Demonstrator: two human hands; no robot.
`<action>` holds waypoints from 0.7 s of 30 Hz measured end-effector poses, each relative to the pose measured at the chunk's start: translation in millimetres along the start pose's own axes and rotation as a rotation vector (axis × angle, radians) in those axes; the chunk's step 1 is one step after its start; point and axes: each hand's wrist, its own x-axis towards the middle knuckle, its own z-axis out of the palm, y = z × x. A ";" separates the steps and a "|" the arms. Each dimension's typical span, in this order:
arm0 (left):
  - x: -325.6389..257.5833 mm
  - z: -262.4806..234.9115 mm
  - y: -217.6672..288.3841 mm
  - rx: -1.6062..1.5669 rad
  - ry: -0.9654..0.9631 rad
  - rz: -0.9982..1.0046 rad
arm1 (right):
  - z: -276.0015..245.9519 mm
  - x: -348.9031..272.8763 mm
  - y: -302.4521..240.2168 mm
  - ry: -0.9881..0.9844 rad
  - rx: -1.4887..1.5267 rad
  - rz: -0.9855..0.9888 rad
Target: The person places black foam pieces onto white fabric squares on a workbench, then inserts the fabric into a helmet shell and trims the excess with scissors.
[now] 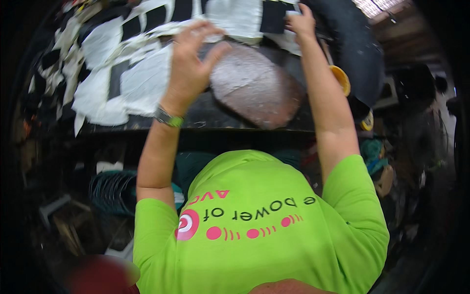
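Hands: left hand (pixel 188 63) spread on grey oval piece (pixel 254 85), right hand (pixel 301 22) pinching white paper scraps (pixel 142 73) covering dark surface (pixel 215 117); cluttered workshop below.

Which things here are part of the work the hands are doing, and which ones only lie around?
In the work:
- left hand, on a white fabric piece
- right hand, at a black fabric piece
- grey oval block, beside the left thumb

Lying about:
- yellow round object
- coiled wire below the bench
- wristwatch, only worn
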 end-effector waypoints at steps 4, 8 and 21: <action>-80.7 -19.2 42.9 -0.070 -0.145 -0.250 | 10.7 -51.5 -19.3 0.215 -0.560 -0.580; -123.1 -52.8 39.9 0.001 -0.016 -0.447 | 74.6 -148.4 -48.9 -0.507 -0.387 -0.662; -126.2 -82.6 36.6 0.146 -0.109 -0.312 | 144.5 -243.0 -70.5 -0.952 -0.314 -0.783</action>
